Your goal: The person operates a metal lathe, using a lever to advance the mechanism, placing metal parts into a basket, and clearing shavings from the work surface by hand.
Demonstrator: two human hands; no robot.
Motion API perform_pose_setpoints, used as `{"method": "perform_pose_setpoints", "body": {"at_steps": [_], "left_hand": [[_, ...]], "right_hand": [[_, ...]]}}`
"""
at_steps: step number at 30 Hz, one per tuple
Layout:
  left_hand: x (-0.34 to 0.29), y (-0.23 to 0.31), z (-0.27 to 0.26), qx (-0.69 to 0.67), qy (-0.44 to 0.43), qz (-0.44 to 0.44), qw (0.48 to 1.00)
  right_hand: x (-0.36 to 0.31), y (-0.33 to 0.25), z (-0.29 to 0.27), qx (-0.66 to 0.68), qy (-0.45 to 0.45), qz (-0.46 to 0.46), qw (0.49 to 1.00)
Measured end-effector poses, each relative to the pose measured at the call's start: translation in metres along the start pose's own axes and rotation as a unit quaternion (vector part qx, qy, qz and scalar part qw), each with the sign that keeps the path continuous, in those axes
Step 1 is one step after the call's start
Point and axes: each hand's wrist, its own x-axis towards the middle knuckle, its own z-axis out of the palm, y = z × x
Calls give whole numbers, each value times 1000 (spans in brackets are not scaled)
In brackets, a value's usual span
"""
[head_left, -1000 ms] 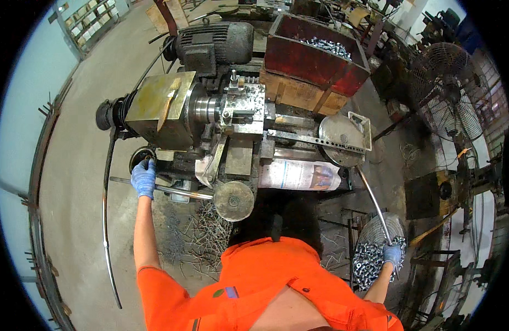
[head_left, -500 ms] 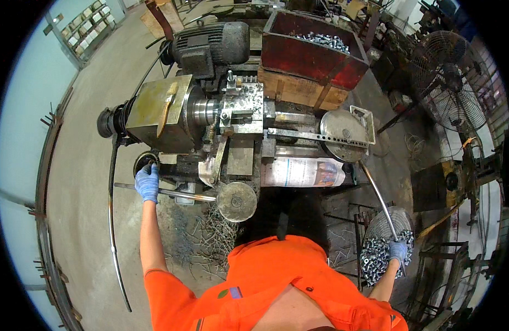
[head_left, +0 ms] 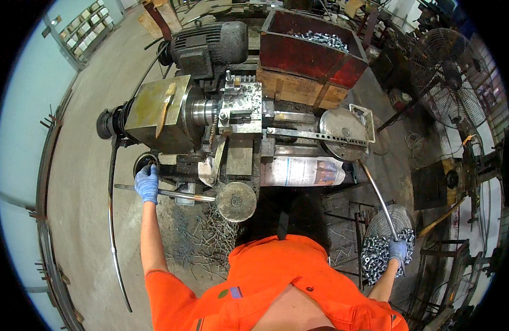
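Note:
A blue glove covers my left hand (head_left: 147,185), whose fingers close on the rim or knob of a small black handwheel (head_left: 138,160) at the front left of a lathe-like machine (head_left: 240,113). Just by that wrist passes a bare metal bar (head_left: 182,195) that leads to a round disc (head_left: 236,202). Far to the right, my gloved right hand (head_left: 397,251) is wrapped round the lower end of a long steel lever (head_left: 378,193). The lever slants up to a round metal plate (head_left: 338,118). Beneath this hand sits a round wire basket (head_left: 388,216) holding many small shiny metal parts (head_left: 375,256).
Behind the machine are a motor (head_left: 210,44) and a red bin (head_left: 309,58) of metal parts on a wooden crate (head_left: 298,88). A brush (head_left: 165,115) lies on the headstock, a newspaper (head_left: 301,172) on the bed. Metal shavings (head_left: 210,240) litter the floor. A fan (head_left: 450,74) stands right.
The whole view has shifted very slightly. Both hands keep their grips on the handwheel and the lever, with no clear movement.

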Motion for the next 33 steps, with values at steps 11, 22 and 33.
{"method": "perform_pose_setpoints", "body": {"at_steps": [11,22,33], "left_hand": [[3,-10,8,-8,-2,4,1000],[-4,24,-13,38,-22,-29,999],[-2,1,14,-51,-55,-84,994]], "right_hand": [[6,3,8,25,-13,29,999],[-12,-134,-30,-47,132,-126,982],[134,-238,-85,-76,168,-192,964]]}}
